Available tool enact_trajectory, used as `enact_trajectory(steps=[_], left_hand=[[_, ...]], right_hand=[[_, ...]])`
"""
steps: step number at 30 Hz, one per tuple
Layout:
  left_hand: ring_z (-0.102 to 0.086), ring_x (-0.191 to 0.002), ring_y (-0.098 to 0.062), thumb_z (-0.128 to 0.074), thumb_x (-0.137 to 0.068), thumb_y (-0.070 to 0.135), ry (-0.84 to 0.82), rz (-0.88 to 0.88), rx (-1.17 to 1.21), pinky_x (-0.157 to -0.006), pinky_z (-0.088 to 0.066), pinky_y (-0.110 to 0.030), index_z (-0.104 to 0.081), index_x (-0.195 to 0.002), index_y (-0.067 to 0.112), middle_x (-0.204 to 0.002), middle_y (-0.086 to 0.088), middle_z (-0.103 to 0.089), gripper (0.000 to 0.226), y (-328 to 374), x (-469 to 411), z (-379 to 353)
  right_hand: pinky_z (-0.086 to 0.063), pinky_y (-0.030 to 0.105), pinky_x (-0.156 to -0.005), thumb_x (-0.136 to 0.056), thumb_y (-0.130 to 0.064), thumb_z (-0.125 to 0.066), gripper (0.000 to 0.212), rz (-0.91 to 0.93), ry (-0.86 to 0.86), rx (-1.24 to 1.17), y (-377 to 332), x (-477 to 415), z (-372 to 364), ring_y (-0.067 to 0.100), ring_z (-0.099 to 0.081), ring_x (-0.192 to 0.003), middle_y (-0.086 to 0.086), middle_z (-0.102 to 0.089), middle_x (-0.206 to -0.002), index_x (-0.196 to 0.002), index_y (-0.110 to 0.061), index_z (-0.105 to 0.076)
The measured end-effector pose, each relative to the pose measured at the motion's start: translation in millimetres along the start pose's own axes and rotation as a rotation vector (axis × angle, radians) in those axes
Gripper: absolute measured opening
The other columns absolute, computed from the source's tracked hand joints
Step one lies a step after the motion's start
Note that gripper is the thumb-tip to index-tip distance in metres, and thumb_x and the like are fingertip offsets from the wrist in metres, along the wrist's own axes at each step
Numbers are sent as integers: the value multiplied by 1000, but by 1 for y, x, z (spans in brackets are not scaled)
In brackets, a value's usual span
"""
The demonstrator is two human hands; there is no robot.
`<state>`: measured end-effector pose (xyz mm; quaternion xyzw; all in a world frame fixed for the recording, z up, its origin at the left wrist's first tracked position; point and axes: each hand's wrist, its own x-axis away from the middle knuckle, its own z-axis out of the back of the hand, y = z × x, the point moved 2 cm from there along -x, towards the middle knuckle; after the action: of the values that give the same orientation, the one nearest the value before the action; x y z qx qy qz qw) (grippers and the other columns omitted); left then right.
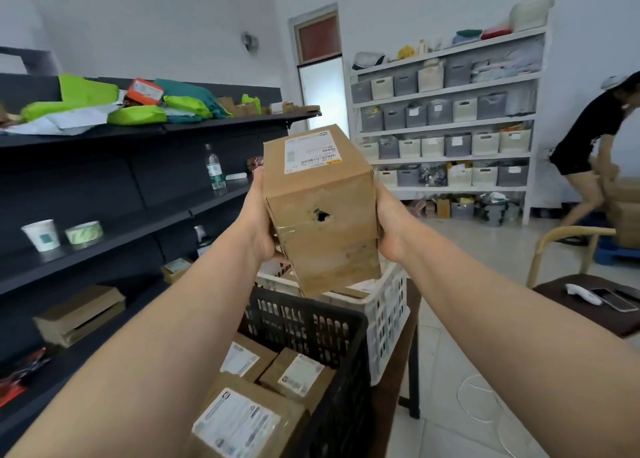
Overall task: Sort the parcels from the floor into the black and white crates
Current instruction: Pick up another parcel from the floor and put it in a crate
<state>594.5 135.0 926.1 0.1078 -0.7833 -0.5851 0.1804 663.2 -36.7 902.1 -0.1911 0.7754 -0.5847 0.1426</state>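
Both hands, left (260,222) and right (393,227), clamped on a cardboard box (320,208) (punctured front) above the white crate (388,305).

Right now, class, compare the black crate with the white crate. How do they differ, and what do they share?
The black crate sits nearer the camera; the white crate stands behind it. The black crate shows at least three labelled cardboard parcels inside; the white crate's contents are mostly hidden by the held box. They differ in colour. Both are plastic with perforated walls and stand side by side, apparently touching.
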Motion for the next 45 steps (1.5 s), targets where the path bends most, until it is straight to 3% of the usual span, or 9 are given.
enact_trajectory(steps=[9,20,27,32,36,39,40,43,45], left_hand=[[-63,-110,-40,-40,-63,94,189,20,-18,-100,-41,-63,-73,-112,28,-114,-11,-73,88,-14,-85,-75],[-58,-114,-46,-42,-59,91,361,90,-5,-98,-37,-71,-71,-115,29,-121,-13,-69,88,-38,-200,-50],[-57,-113,-48,-41,-59,93,551,180,30,-93,-39,-74,-64,-122,25,-127,-13,-63,96,-63,-242,-15],[-63,-103,-43,-42,-62,92,705,198,80,-92,-44,-70,-70,-105,22,-109,-16,-72,87,-77,-260,15],[-63,-105,-42,-35,-74,90,799,176,148,-94,-45,-67,-66,-114,22,-113,-16,-70,85,-79,-269,43],[-70,-78,-28,-34,-85,81,912,107,123,-73,-57,-48,-65,-97,26,-84,-4,-74,65,-77,-271,57],[-66,-78,-24,-39,-86,78,927,121,53,-77,-54,-46,-64,-96,27,-84,0,-70,57,-77,-273,56],[-59,-113,-27,-62,-86,54,916,263,-138,-105,-42,-50,-58,-127,24,-125,-3,-64,50,-91,-284,53],[-55,-121,-26,-65,-91,37,924,286,-305,-108,-42,-45,-52,-139,28,-137,-3,-55,50,-96,-292,50]], right_hand=[[-59,35,-54,-84,-72,-49,53,-106,-129,-44,-11,-115,85,22,-75,-70,4,-78,-89,-76,-31,-81],[-58,38,-59,-80,-67,-59,41,-236,-206,-33,39,-251,85,24,-76,-72,3,-78,-86,-68,-34,-80],[-59,47,-79,-84,-66,-56,44,-359,-257,32,80,-313,64,30,-71,-94,5,-78,-94,-98,-28,-76],[-59,46,-81,-83,-63,-58,46,-470,-392,81,115,-357,32,29,-71,-96,4,-78,-97,-108,-27,-73],[-60,43,-78,-82,-60,-63,51,-558,-460,103,145,-390,7,28,-72,-94,5,-78,-95,-118,-24,-66],[-38,47,-109,-83,-68,-57,75,-678,-463,245,179,-406,-2,26,-45,-135,5,-52,-145,-144,-26,-46],[-37,47,-110,-83,-70,-55,77,-721,-484,249,191,-408,-5,27,-44,-135,6,-49,-148,-145,-26,-45],[-55,47,-90,-84,-65,-58,52,-765,-592,162,209,-407,-16,30,-68,-103,9,-74,-108,-115,-25,-70],[-58,45,-81,-86,-60,-60,41,-751,-628,164,206,-408,-18,29,-69,-96,9,-76,-100,-104,-25,-73]])
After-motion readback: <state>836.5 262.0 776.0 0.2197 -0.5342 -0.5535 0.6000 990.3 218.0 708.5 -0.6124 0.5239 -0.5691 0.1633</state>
